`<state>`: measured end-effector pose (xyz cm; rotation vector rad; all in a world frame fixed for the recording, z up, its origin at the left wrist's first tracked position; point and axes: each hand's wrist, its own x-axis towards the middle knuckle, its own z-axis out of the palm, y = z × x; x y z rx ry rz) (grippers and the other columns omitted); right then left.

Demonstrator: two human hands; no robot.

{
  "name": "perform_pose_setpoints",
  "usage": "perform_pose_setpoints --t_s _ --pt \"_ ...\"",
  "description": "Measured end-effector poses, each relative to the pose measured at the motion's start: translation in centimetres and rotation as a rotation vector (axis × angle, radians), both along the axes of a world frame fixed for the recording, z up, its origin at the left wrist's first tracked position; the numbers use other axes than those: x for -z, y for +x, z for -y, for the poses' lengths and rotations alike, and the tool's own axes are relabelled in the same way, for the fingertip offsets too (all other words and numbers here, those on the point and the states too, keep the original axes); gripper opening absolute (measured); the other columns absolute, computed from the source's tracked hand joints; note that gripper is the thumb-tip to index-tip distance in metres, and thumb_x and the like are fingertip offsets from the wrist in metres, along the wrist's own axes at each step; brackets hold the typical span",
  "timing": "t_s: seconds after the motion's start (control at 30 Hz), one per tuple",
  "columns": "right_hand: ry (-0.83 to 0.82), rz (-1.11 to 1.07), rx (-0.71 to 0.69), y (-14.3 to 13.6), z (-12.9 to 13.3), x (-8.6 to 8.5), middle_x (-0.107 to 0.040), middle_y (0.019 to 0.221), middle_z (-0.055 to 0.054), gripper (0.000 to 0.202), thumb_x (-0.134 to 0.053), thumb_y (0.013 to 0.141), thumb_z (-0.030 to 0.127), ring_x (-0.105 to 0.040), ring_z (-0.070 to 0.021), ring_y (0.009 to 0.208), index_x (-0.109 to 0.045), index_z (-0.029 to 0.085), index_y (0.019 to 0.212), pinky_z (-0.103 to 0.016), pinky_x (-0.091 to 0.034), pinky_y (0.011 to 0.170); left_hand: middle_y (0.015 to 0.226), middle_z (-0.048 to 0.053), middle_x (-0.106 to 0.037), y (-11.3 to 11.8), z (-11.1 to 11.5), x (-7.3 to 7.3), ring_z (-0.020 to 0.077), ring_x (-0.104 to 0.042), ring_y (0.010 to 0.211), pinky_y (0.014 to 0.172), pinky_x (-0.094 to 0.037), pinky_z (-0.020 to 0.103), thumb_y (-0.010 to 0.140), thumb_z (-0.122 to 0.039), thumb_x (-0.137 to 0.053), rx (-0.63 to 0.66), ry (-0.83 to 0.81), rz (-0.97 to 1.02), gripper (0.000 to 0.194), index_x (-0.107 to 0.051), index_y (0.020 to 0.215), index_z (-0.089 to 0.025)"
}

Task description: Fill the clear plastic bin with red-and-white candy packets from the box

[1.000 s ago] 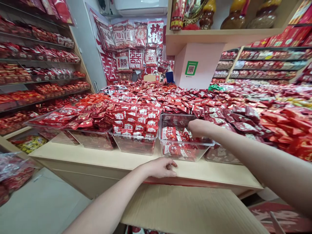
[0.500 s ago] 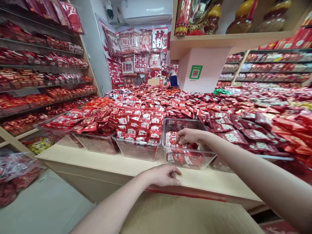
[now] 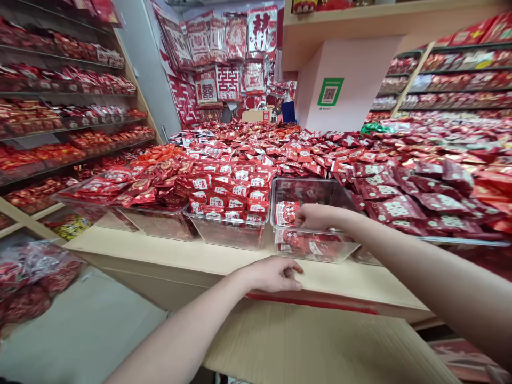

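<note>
My right hand (image 3: 318, 217) reaches into a clear plastic bin (image 3: 316, 252), with its fingers closed at the right end of a small red-and-white packet (image 3: 286, 212). The fingertips are partly hidden behind the knuckles. A few similar red packets (image 3: 294, 240) show through the bin's front wall. On the counter's front edge rests my left hand (image 3: 276, 274), its thumb and forefinger apart and nothing held. Beside the bin, to the left, stands another clear bin (image 3: 228, 234) filled with upright rows of red packets (image 3: 236, 193).
Heaps of red packets (image 3: 256, 144) cover the counter (image 3: 160, 248) behind the bins. Dark red packets (image 3: 400, 205) lie at the right. A cardboard box (image 3: 312, 341) is in front of me. Stocked shelves (image 3: 64, 96) line the left wall; an overhanging shelf (image 3: 360, 26) juts out above.
The view has tilted down, so the counter and bins sit higher in the picture. My right hand has shifted slightly right within the bin, showing more of the packet. My left hand stays on the edge.
</note>
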<state>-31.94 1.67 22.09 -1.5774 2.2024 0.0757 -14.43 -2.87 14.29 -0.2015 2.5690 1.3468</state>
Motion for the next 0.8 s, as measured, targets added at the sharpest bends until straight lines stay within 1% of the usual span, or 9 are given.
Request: perform_pose_setpoints --t_s 0.13,0.2,0.3,0.43,0.57,0.63,0.7,0.77,0.8 --pt "0.026 -0.031 -0.07 -0.3 -0.3 0.1 -0.06 0.065 -0.002 0.014 -0.054 0.059 0.017 -0.05 -0.0108 0.057 -0.061 0.015 0.071 -0.019 -0.033 0.045 0.077 0.002 -0.058 -0.1 0.0 0.1 0.0111 -0.051 0.064 0.057 -0.037 0.021 0.069 -0.039 -0.053 0.001 0.009 -0.015 0.042 -0.05 0.104 -0.017" --pt "0.078 0.0 -0.027 -0.6 -0.4 0.2 -0.06 0.064 -0.002 0.015 -0.056 0.059 0.018 -0.051 -0.0116 0.055 -0.061 0.016 0.073 -0.02 -0.034 0.044 0.075 0.002 -0.057 -0.2 0.0 0.1 0.0106 -0.05 0.064 0.057 -0.037 0.021 0.069 -0.038 -0.053 0.007 0.006 -0.025 0.041 -0.051 0.104 -0.017" --pt "0.136 0.084 0.097 -0.8 -0.6 0.4 -0.06 0.063 -0.003 0.018 -0.06 0.058 0.022 -0.052 -0.012 0.05 -0.06 0.017 0.076 -0.021 -0.037 0.043 0.073 0.001 -0.056 -0.3 0.0 -0.2 0.0104 -0.048 0.063 0.057 -0.036 0.021 0.069 -0.037 -0.054 0.008 -0.008 -0.019 0.04 -0.051 0.103 -0.017" --pt "0.1 0.103 0.089 -0.7 -0.8 0.5 -0.06 0.063 -0.003 0.02 -0.064 0.057 0.028 -0.052 -0.0125 0.051 -0.058 0.018 0.073 -0.022 -0.038 0.043 0.073 0.001 -0.055 -0.3 0.0 -0.4 0.0101 -0.048 0.062 0.057 -0.036 0.02 0.069 -0.037 -0.053 0.012 -0.013 -0.016 0.04 -0.051 0.104 -0.017" --pt "0.079 0.168 0.109 -0.3 -1.0 0.4 -0.059 0.062 -0.001 0.027 -0.065 0.056 0.033 -0.052 -0.0112 0.05 -0.057 0.018 0.076 -0.021 -0.04 0.043 0.073 0.001 -0.054 -0.2 0.0 -0.4 0.01 -0.047 0.062 0.056 -0.036 0.02 0.07 -0.037 -0.053 0.018 -0.013 -0.018 0.04 -0.051 0.105 -0.017" --pt "0.078 0.211 0.131 -0.3 -1.2 0.2 -0.059 0.062 -0.001 0.028 -0.065 0.057 0.033 -0.052 -0.0105 0.049 -0.056 0.018 0.078 -0.02 -0.04 0.043 0.074 0.001 -0.055 -0.2 0.0 -0.3 0.0105 -0.048 0.064 0.057 -0.036 0.02 0.07 -0.036 -0.053 0.018 -0.016 -0.023 0.04 -0.051 0.105 -0.017" --pt "0.075 0.234 0.153 -0.6 -1.4 -0.4 -0.06 0.063 -0.001 0.024 -0.062 0.061 0.031 -0.053 -0.01 0.049 -0.056 0.018 0.08 -0.019 -0.041 0.044 0.075 0.002 -0.055 -0.2 0.1 -0.2 0.0109 -0.049 0.065 0.058 -0.036 0.021 0.07 -0.036 -0.053 0.014 -0.02 -0.032 0.039 -0.051 0.104 -0.017" --pt "0.046 0.191 0.171 -1.4 -1.3 -1.3 -0.06 0.063 -0.001 0.017 -0.058 0.066 0.028 -0.054 -0.0101 0.05 -0.056 0.017 0.08 -0.02 -0.042 0.046 0.075 0.001 -0.055 -0.2 0.1 -0.1 0.0108 -0.049 0.064 0.058 -0.036 0.021 0.069 -0.037 -0.053 0.005 -0.018 -0.034 0.04 -0.051 0.104 -0.018" --pt "0.018 0.128 0.18 -1.9 -1.2 -1.8 -0.061 0.064 -0.002 0.015 -0.056 0.068 0.027 -0.055 -0.0107 0.052 -0.057 0.017 0.079 -0.02 -0.043 0.048 0.075 0.001 -0.055 -0.2 0.1 0.0 0.0107 -0.048 0.064 0.057 -0.036 0.021 0.069 -0.038 -0.053 0.001 -0.014 -0.033 0.04 -0.051 0.104 -0.018"
